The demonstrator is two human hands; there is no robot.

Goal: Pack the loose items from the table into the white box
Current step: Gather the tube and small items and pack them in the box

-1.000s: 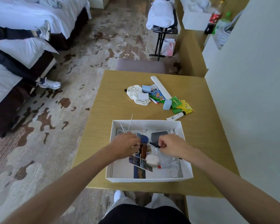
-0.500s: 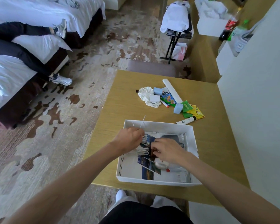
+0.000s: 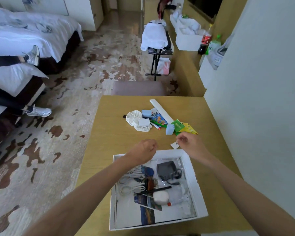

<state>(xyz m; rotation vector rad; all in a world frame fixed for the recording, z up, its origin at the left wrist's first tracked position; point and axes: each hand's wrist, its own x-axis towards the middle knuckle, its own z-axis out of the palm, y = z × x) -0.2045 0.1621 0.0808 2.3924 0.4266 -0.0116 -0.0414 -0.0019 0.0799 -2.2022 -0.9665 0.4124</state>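
1. Two hands hover beyond the white cardboard box [image 3: 191, 166]: left hand [image 3: 144, 150] loosely curled, empty; right hand [image 3: 188, 143] pinching nothing discernible.
2. Loose items [image 3: 158, 120] lie mid-desk [image 3: 112, 133].
3. Recommendation: grasp the small white tube [image 3: 174, 145] nearest first, then clear the pile.

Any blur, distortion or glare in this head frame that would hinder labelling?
Head view: wide-angle bowing bends the table edges and wall; both hands, left and right, look slightly motion-smeared; soft daylight with weak shadows; the clear plastic in the white box shows mild sheen; small print on the packets is unreadable.
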